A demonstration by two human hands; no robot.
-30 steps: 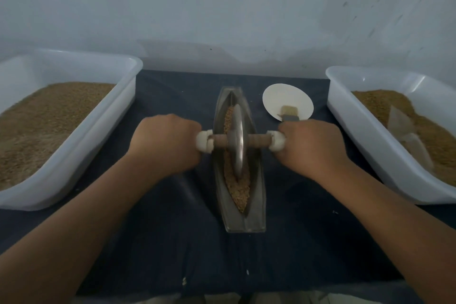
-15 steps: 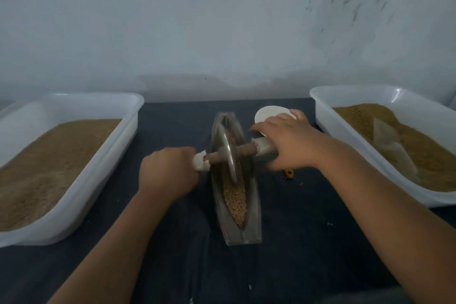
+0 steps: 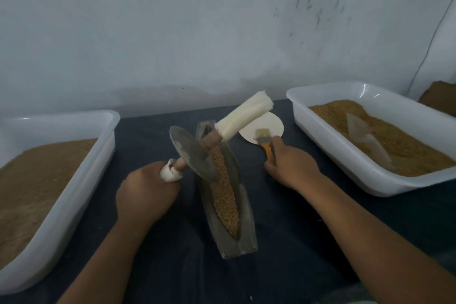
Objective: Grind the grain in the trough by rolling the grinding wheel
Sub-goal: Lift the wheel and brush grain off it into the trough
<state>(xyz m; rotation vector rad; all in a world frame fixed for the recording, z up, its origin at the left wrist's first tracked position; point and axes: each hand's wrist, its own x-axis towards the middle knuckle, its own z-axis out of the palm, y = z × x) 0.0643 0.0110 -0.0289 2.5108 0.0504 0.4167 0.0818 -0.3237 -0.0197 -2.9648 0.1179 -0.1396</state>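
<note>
The left hand [image 3: 145, 192] is curled tight around the white-wrapped end of the grinding wheel's axle. The wheel [image 3: 191, 153] sits just beyond and to the right of that hand, tilted over the far part of the trough [image 3: 246, 224], and its other padded handle [image 3: 244, 116] points up, free. Grain [image 3: 224, 195] lies along the trough between the two hands. The right hand [image 3: 291, 168] grips a small brush [image 3: 267, 148], whose bristles rest on a white plate [image 3: 270, 122] just beyond the hand. Outside each hand stands a white tub of brown meal, one on the left [image 3: 74, 200] and one on the right [image 3: 345, 155].
</note>
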